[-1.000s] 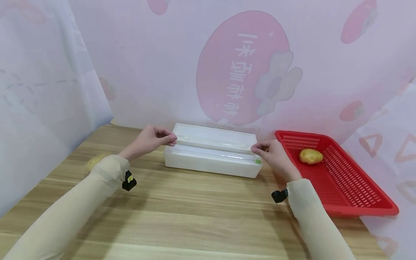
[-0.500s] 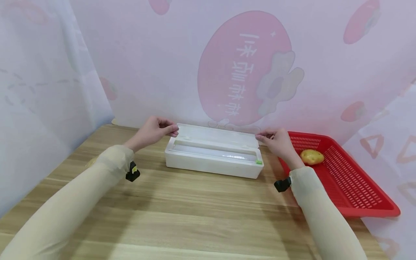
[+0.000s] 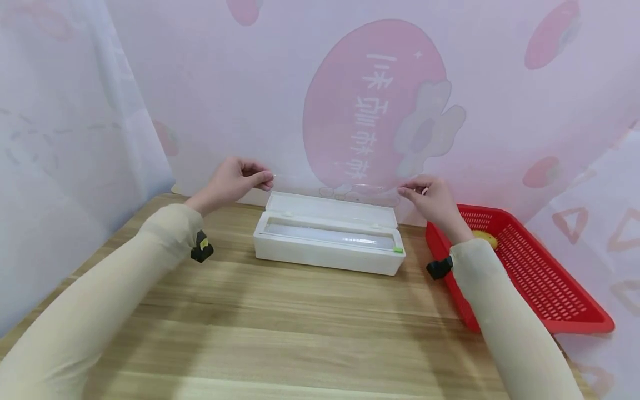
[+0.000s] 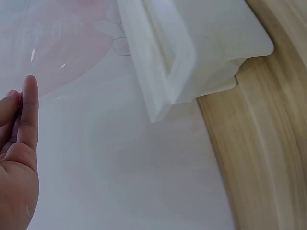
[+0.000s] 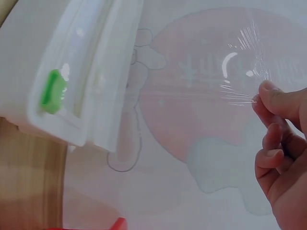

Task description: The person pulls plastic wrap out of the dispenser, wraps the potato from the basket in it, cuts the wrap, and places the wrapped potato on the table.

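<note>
A white cling film dispenser stands at the back of the table with its lid tilted back. A roll lies inside, and a green slider sits at one end of the front edge. Above and behind the box, my left hand pinches one corner of a clear sheet of cling film. The other corner is between the thumb and forefinger of my right hand. Creases fan out from that pinch in the right wrist view. The sheet stretches between both hands and is barely visible.
To the right, a red perforated basket holds a potato, partly hidden by my right wrist. A printed curtain hangs directly behind the wooden table.
Both hands have risen and moved back from the dispenser's front, drawing the cling film up. The yellowish thing behind my left sleeve has gone out of sight.
</note>
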{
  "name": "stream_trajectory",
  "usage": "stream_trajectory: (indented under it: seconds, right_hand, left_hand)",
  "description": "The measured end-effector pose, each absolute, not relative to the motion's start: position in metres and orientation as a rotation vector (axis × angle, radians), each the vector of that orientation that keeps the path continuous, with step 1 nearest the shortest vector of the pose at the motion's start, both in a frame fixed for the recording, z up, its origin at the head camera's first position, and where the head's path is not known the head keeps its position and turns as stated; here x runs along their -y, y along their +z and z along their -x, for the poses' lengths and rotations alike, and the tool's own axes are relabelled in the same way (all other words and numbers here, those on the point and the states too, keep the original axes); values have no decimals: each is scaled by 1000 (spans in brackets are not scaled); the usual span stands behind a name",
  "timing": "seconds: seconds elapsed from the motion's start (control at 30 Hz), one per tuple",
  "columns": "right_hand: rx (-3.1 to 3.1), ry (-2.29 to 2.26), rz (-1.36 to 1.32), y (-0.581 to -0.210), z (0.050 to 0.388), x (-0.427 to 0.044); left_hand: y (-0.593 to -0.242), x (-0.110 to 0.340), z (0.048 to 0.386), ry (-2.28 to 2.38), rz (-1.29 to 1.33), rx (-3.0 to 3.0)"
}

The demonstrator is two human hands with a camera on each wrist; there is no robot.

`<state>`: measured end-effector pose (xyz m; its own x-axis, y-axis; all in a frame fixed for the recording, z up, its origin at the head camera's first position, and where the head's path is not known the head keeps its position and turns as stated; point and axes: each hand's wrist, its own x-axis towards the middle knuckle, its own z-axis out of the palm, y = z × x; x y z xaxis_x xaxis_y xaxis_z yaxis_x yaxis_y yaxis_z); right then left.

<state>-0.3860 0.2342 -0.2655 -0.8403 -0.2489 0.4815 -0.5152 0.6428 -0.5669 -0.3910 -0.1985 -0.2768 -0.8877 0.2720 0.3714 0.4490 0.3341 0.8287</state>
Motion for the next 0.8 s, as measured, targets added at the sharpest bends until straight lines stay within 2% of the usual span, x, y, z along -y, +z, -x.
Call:
stream_trajectory:
  seconds: [0.8]
  right_hand:
    - [2295,1034,-515,-224,384,-217]
  left_hand:
    - [-223,204,391,-1561,714,2201]
